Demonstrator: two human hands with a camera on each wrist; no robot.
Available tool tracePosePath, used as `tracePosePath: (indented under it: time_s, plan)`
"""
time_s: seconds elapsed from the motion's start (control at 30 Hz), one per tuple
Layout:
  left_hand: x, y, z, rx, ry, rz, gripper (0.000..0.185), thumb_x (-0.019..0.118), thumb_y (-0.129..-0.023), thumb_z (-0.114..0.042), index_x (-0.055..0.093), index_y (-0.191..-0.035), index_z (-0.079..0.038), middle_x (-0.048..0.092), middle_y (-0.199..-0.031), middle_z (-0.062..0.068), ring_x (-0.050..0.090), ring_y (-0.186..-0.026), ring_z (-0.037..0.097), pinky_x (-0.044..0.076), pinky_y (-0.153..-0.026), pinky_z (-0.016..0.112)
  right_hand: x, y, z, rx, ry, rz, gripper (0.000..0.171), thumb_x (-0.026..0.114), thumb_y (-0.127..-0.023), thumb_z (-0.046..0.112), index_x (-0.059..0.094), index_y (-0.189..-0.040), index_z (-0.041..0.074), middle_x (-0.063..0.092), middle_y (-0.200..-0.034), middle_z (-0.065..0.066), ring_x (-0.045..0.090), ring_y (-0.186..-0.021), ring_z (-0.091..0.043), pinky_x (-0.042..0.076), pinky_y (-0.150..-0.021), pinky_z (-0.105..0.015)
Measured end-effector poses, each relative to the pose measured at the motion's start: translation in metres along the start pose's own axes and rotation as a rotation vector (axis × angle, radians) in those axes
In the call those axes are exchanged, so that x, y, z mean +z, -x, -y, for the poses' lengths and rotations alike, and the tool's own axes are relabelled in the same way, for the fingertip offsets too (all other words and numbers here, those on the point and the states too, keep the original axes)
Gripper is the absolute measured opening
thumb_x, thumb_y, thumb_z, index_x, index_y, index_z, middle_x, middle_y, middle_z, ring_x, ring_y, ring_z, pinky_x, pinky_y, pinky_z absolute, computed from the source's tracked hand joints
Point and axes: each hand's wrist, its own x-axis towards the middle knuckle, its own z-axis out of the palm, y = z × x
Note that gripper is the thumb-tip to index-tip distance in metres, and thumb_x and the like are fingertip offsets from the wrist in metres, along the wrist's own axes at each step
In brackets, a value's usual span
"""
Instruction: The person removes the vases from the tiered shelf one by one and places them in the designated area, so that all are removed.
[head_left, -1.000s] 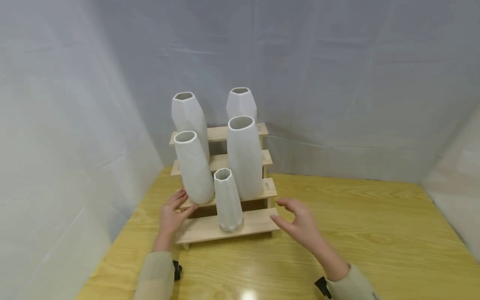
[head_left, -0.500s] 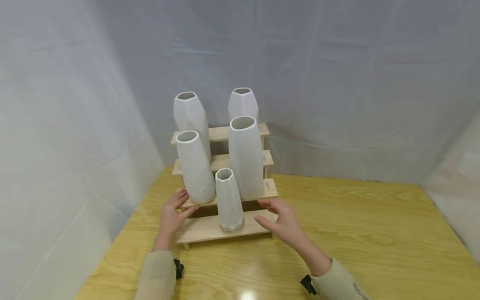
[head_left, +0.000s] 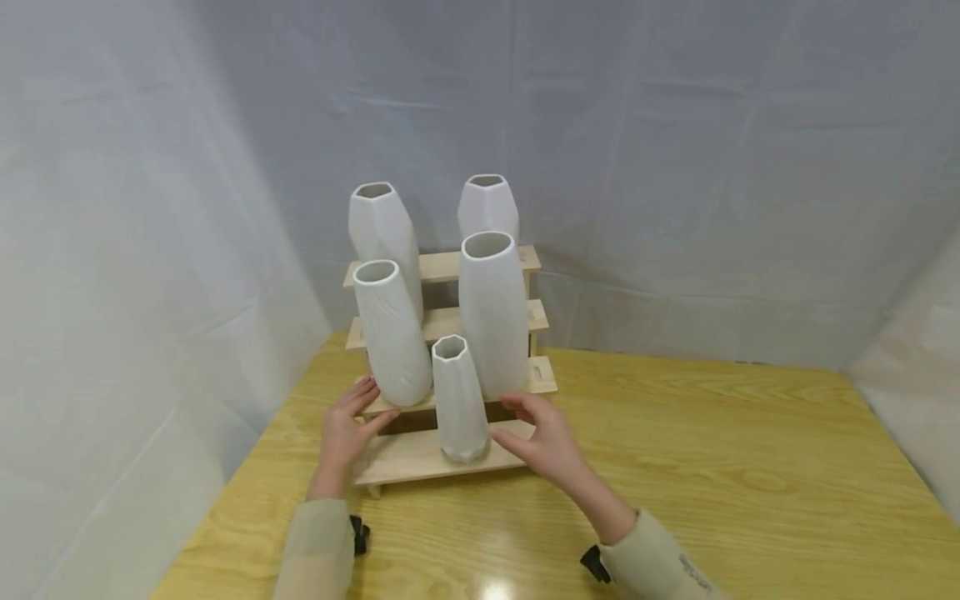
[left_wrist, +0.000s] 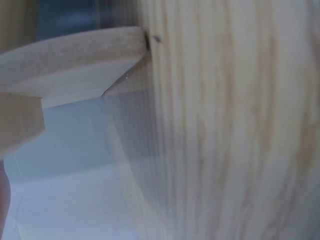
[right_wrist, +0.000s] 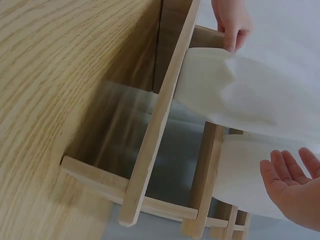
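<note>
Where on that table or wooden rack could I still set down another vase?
Bare tabletop stretches right of the stepped rack. The top step has a gap between its two vases. The lower steps are crowded: the small faceted vase sits between the left hand and right hand.

wooden table (head_left: 750,467), white fabric backdrop (head_left: 675,167)

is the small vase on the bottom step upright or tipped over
Upright: the small vase stands on its base on the rack's bottom step, mouth up.

Five vases stand on a stepped rack (head_left: 405,458) on the table (head_left: 712,475): two on top, two mid-step, the small vase (head_left: 457,404) lowest in front.
</note>
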Motion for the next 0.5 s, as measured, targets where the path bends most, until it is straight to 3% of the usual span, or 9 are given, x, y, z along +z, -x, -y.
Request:
tracePosePath:
  time_s: [0.5]
  plan:
    - [0.003, 0.0, 0.0, -0.023, 0.008, 0.011, 0.049, 0.082, -0.055, -0.007, 0.063, -0.098, 0.008, 0.058, -0.108, 0.021, 0.053, -0.103, 0.034, 0.039, -0.092, 0.041, 0.017, -0.01, -0.006, 0.078, -0.06, 0.015, 0.05, 0.072, -0.074, 0.011, 0.051, -0.116, -0.005, 0.055, -0.114, -0.018, 0.052, -0.104, -0.03, 0.044, -0.088, -0.044]
